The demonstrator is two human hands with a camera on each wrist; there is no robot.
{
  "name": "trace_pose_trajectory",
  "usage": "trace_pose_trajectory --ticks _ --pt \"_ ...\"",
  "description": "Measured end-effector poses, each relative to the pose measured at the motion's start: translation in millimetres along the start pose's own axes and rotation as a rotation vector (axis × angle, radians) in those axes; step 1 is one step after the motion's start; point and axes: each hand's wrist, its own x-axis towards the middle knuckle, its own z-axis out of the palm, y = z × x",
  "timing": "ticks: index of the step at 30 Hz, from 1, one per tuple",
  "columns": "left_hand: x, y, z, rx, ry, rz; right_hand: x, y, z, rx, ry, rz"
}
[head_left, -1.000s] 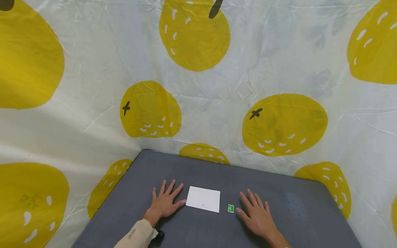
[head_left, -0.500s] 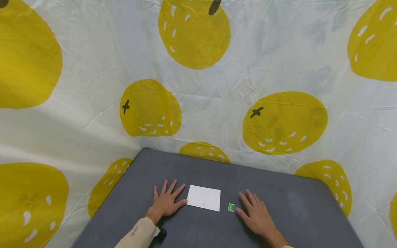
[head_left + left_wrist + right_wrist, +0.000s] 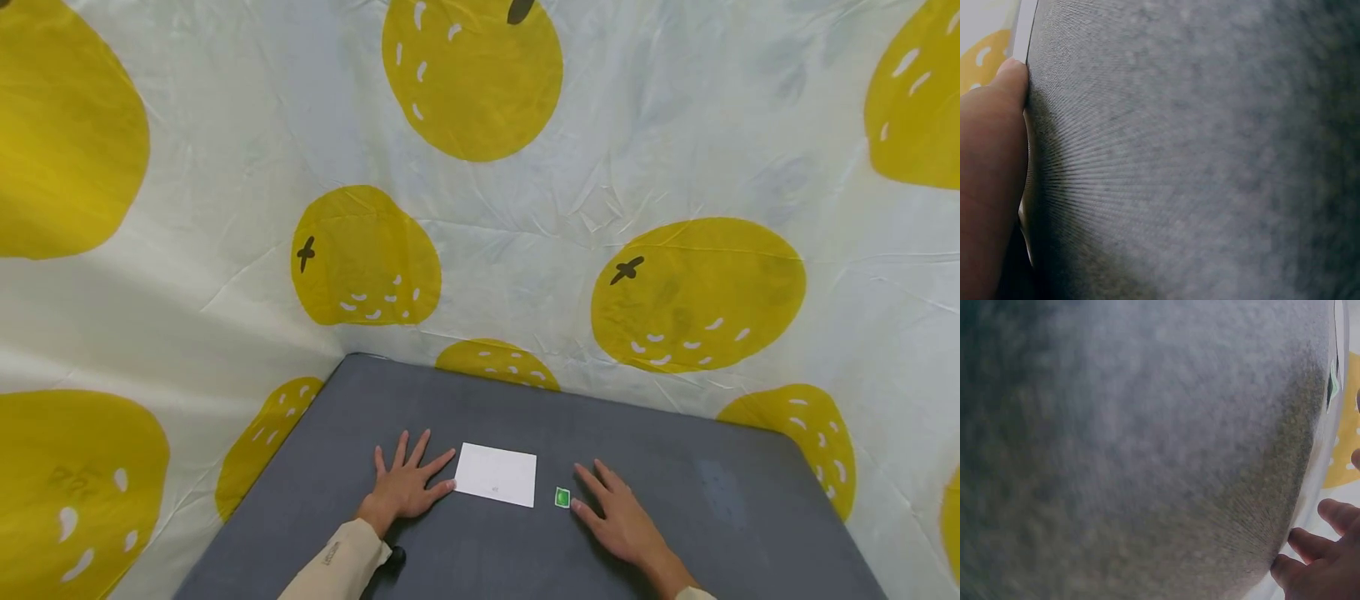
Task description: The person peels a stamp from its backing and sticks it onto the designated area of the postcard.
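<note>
A white rectangular card (image 3: pixel 496 474), perhaps an envelope, lies flat on the dark grey table (image 3: pixel 480 546) with a small faint mark near its lower edge. My left hand (image 3: pixel 405 487) rests on the table to its left, fingers spread, the thumb tip at the card's left edge. In the left wrist view the thumb (image 3: pixel 991 169) reaches toward the card's thin white edge. Right of the card is a small green stamp-like piece (image 3: pixel 562 497) with a white border. My right hand (image 3: pixel 621 521) is just right of it, thumb tip beside it, fingers extended, holding nothing.
A white cloth (image 3: pixel 525 275) printed with large yellow fruit hangs behind and to the left of the table. A small black object (image 3: pixel 395 560) shows beside the left cuff. A paler patch (image 3: pixel 722 493) marks the table at right.
The right hand's fingers have drawn closer together, and its thumb stays beside the green piece. My left hand keeps its place by the card. The head view has shifted slightly.
</note>
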Motion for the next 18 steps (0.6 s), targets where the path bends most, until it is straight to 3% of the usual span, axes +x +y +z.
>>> trace_pose_trajectory --ticks 18 --pt "4.0 1.3 3.1 0.012 -0.046 -0.004 2.6 -2.2 4.8 -0.031 -0.035 0.004"
